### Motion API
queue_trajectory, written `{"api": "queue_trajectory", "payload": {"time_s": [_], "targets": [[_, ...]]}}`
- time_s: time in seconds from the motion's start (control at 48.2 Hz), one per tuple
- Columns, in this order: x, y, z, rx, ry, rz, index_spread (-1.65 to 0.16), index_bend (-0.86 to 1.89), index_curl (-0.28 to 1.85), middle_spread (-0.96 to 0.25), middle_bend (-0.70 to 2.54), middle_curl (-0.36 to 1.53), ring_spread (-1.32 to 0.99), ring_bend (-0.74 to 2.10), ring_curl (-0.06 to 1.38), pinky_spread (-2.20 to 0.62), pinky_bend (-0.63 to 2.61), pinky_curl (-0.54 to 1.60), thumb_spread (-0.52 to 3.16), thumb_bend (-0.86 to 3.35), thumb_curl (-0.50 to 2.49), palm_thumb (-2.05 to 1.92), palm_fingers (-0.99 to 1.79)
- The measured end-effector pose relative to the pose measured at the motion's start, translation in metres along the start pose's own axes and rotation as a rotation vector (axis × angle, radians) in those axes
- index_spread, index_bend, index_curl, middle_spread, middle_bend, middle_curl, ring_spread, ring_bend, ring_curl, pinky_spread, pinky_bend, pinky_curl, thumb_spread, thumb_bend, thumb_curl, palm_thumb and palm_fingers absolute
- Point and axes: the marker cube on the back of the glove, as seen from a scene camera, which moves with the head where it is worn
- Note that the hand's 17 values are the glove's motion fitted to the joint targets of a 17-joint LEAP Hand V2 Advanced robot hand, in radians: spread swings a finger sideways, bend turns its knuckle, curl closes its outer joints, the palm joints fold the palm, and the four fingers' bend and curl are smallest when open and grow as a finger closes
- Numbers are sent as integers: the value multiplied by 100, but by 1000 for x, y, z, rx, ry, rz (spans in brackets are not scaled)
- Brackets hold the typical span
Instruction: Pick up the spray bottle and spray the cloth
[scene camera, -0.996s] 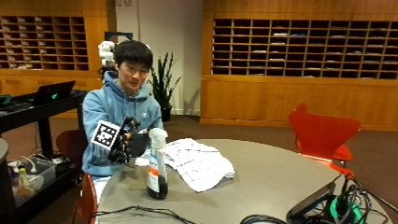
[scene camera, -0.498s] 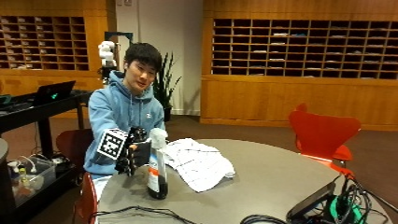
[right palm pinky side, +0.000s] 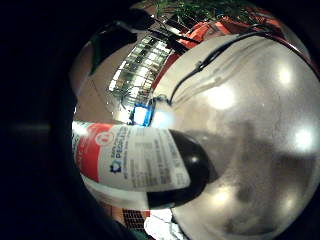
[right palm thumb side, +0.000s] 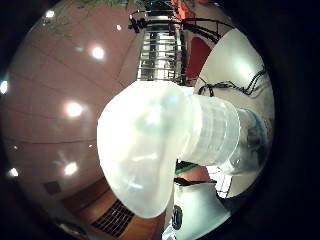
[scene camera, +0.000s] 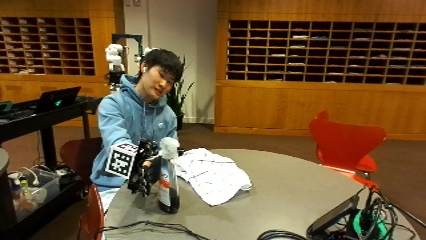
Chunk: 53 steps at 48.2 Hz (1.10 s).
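A dark spray bottle (scene camera: 168, 190) with a red and white label and a white spray head (scene camera: 169, 147) stands upright on the round grey table (scene camera: 293, 190), near its edge in front of the seated person. My gloved right hand (scene camera: 142, 169) hangs right beside the bottle, palm turned to it, fingers pointing down and not wrapped round it. Both palm views show it close: the spray head (right palm thumb side: 150, 145) and the labelled body (right palm pinky side: 135, 157). The white checked cloth (scene camera: 213, 174) lies crumpled on the table just past the bottle.
Black cables (scene camera: 143, 229) run along the table's near edge, with more cables and a dark device (scene camera: 336, 220) on the other side. A red chair (scene camera: 345, 142) stands beyond the table. A dark cart with a laptop (scene camera: 56, 100) is beside the person.
My hand has come down from the height of the spray head to beside the bottle's neck and body. The bottle and cloth have not moved.
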Motion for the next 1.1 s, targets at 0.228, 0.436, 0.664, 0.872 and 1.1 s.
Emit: {"api": "queue_trajectory", "payload": {"time_s": [0.228, 0.436, 0.664, 0.872, 1.1], "targets": [[-9, -5, 4, 21, -39, 28, -18, 24, 27, -2, 33, 39, 2, 53, 30, 19, 37, 27, 97, -2, 43, 73, 77], [-15, -17, 10, -26, -26, 25, -20, 27, 37, -11, 43, 43, -10, 58, 36, 2, 30, 30, 81, 1, 52, 89, 125], [-26, -33, 18, -232, 112, -73, -20, 34, 44, -14, 50, 47, -15, 59, 40, -10, 31, 33, 56, -3, 61, 91, 138], [-66, -37, 14, -569, 283, -267, -21, 40, 48, -15, 53, 48, -16, 59, 41, -15, 32, 35, 42, -3, 67, 90, 140], [-135, -17, 11, -795, 651, -521, -21, 44, 51, -16, 55, 49, -17, 60, 43, -18, 33, 36, 34, -3, 72, 89, 140]]}}
